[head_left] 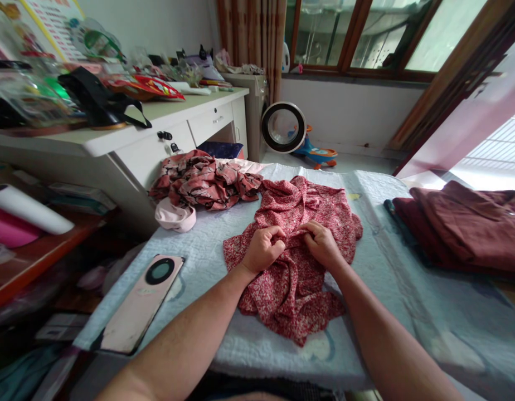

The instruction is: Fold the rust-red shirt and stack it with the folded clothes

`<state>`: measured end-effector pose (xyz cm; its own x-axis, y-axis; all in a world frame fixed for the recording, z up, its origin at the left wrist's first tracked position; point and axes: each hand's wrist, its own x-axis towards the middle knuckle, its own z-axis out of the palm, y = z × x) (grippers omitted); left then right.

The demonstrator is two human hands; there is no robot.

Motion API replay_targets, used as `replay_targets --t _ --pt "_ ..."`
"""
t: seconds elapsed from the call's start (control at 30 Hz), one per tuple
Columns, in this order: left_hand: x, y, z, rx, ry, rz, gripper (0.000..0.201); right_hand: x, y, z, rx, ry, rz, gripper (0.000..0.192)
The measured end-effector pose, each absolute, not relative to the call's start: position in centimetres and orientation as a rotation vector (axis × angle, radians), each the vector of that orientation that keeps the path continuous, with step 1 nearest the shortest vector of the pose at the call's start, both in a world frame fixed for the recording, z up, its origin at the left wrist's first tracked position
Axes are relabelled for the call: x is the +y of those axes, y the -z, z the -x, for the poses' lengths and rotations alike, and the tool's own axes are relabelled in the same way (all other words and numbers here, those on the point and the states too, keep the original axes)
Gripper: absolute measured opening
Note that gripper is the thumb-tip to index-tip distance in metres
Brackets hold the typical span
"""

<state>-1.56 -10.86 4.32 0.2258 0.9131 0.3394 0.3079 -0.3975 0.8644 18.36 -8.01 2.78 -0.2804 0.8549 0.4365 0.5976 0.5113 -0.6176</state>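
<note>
A red and white patterned garment (278, 289) lies crumpled on the light blue cloth (215, 289) that covers the table. My left hand (265, 248) is closed on the fabric near the garment's middle, thumb and fingers curled together. Just across from it, my right hand (320, 242) pinches the same garment, with a small ridge of fabric between the two hands. Beyond my left hand sits a heap of darker pink-red printed fabric (207, 181). In front of that heap is a pale pink band of cloth (176, 216).
A phone (136, 312) lies face down at the table's left edge. Folded maroon clothes (470, 228) are stacked on the right. A white desk (165, 131) with many items stands at the far left. Behind are a washing machine with its round door (283, 127) open and a blue ride-on toy (314, 153).
</note>
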Motion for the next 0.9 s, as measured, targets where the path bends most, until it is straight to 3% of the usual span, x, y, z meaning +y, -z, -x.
replay_targets --t 0.47,0.63,0.9 --pt "-10.4 -4.1 1.7 1.128 -1.207 -1.763 0.009 -8.3 -3.5 -18.3 -2.051 -0.358 1.175 0.023" --pt "-10.6 -4.2 1.5 1.12 -1.196 -1.802 0.01 -8.7 -4.3 -17.8 -2.144 -0.392 1.065 0.009" --pt "-10.7 -4.2 1.6 1.147 -1.2 -1.802 0.009 -8.6 -4.1 -17.9 -2.115 -0.429 1.107 0.012"
